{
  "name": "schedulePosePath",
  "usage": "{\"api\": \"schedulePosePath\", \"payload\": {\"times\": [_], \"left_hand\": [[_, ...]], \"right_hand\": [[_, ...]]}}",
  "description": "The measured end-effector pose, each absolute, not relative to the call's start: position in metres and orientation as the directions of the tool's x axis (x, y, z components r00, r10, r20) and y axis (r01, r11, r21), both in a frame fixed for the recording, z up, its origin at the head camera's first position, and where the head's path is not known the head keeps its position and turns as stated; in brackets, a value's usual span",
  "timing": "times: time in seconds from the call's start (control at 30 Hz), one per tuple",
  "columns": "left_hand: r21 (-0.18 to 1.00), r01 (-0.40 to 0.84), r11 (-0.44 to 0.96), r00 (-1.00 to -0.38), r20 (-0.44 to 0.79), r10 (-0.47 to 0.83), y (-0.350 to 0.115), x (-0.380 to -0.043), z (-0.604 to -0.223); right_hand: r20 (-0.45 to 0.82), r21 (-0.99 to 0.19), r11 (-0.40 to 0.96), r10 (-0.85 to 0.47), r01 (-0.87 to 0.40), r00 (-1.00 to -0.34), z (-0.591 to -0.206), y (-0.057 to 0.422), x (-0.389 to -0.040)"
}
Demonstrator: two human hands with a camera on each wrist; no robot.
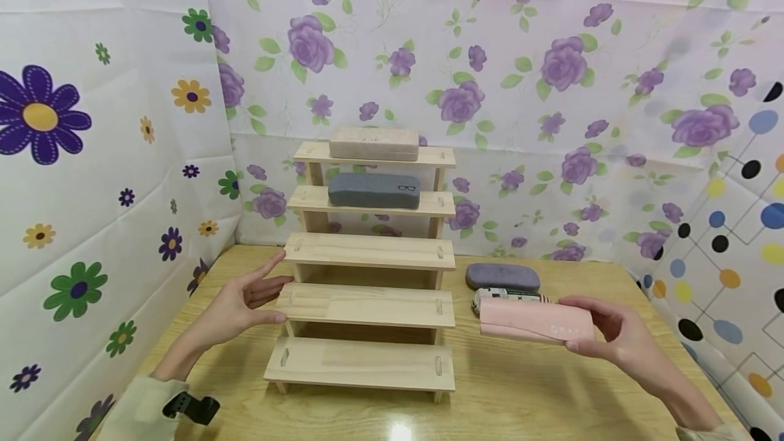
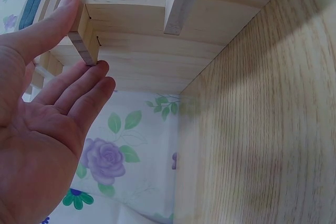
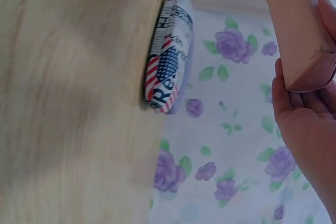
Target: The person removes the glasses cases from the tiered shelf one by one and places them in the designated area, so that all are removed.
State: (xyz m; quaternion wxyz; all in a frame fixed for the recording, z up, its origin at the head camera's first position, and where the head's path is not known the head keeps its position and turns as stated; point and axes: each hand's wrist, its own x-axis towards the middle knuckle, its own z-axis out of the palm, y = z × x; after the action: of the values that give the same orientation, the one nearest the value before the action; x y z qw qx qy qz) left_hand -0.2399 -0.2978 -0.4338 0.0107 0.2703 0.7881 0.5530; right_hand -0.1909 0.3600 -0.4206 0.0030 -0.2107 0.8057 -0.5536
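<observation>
Floral cloth (image 1: 380, 73) with purple roses hangs behind a pale wood-grain tabletop (image 1: 520, 386); a daisy-print sheet (image 1: 135, 243) covers the left side, a dotted one (image 1: 735, 223) the right. At the right of the table, the person's right hand (image 1: 625, 339) pinches one end of a pink glasses case (image 1: 533, 320), thumb in front and fingers behind, holding it raised above the wood. It looks light and fairly stiff, with a smooth, perhaps slightly slippery cover and a front flap edge that could lift if squeezed there. Its end makes a sound grip; a hold nearer the middle would probably stop it tipping. The wrist view crops and darkens this case, so its true firmness is hard to judge.

Just beyond lies a flag-and-lettering case (image 3: 168, 61), and behind that a rounded grey-purple case (image 1: 502, 275). Farther left stands a five-tier wooden step rack (image 1: 367, 250). The left hand (image 1: 235, 301), holding nothing loose, rests extended fingers and thumb against its left side. A blue-grey case (image 1: 367, 190) with a spectacles mark sits on the second tier from the top, a cream case (image 1: 370, 145) on the highest.
</observation>
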Motion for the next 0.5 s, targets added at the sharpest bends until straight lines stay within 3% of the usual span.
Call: {"api": "schedulePosePath", "payload": {"times": [0.2, 0.5], "left_hand": [[0.875, 0.413, 0.251, -0.856, 0.279, 0.435, -0.298, -0.239, -0.434], [0.866, 0.426, 0.262, -0.854, 0.289, 0.434, -0.297, -0.239, -0.432]], "right_hand": [[0.161, -0.9, 0.348, -0.296, -0.264, -0.941, -0.435, 0.365, -0.191], [0.176, -0.879, 0.384, -0.292, -0.284, -0.94, -0.455, 0.367, -0.196]]}}
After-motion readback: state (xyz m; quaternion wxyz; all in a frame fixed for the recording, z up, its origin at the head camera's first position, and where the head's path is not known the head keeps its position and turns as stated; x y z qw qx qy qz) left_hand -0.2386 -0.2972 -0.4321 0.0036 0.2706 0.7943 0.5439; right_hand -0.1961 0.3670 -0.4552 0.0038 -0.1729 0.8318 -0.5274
